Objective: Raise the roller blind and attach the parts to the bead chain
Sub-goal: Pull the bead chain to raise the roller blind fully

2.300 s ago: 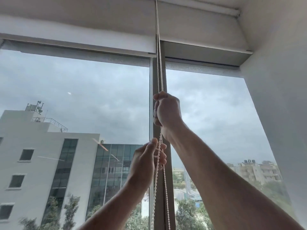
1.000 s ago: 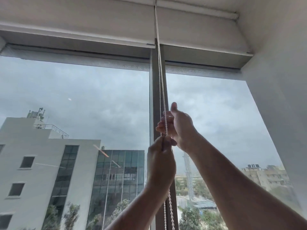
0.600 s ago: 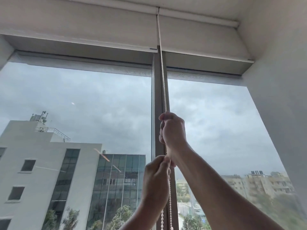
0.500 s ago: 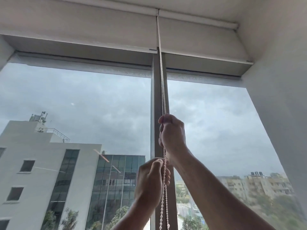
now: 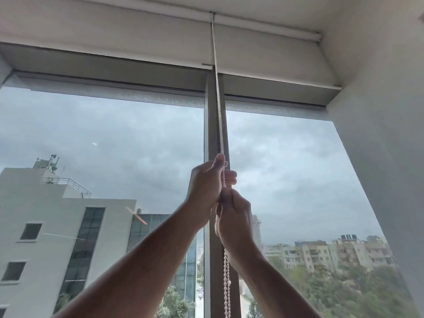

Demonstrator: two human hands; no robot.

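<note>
The bead chain [image 5: 220, 125] is a string of small, smooth, off-white beads that look like plastic, faintly glossy. The roller blind [image 5: 103, 40] is matt cream cloth, flat and even (its weave is too fine to make out). The window mullion [image 5: 212, 125] looks like matt grey painted metal. The glass panes [image 5: 103, 145] are smooth and faintly reflective. The side wall [image 5: 385, 134] is matt white paint.

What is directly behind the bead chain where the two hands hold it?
The grey window mullion stands behind the bead chain, with cloudy sky either side. The left hand and right hand cover the chain there.
</note>
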